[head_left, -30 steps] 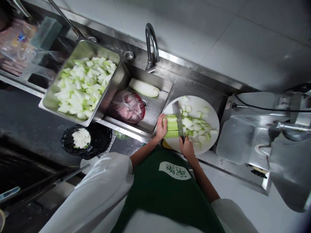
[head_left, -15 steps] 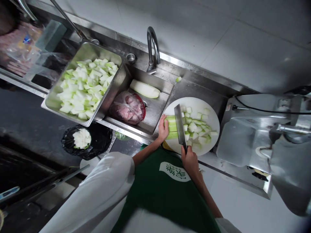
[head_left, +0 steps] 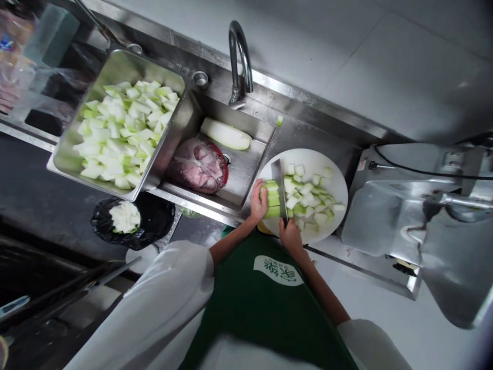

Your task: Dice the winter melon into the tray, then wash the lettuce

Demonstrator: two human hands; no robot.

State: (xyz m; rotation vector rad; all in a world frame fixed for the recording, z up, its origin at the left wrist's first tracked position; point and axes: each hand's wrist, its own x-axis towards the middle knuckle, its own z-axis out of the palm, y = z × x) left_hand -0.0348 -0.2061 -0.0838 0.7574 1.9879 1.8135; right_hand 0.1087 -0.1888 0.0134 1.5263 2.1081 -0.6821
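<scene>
My right hand grips the handle of a kitchen knife, its broad blade upright across the white round cutting board. With bent fingers, my left hand presses a bundle of pale green gourd strips against the board, just left of the blade. To the right of the knife lie loose gourd chunks, some white, some green-edged. The blade's lower edge is hidden by the strips and chunks.
Left of the board, the sink holds a peeled gourd and bagged raw meat. A deep metal pan of gourd pieces stands beyond, beneath it a black-bagged bin. A faucet rises behind; a metal machine stands right.
The knife and my right hand have shifted left along the strips, closer to my left hand. More cut chunks lie right of the blade. The whole view has shifted slightly.
</scene>
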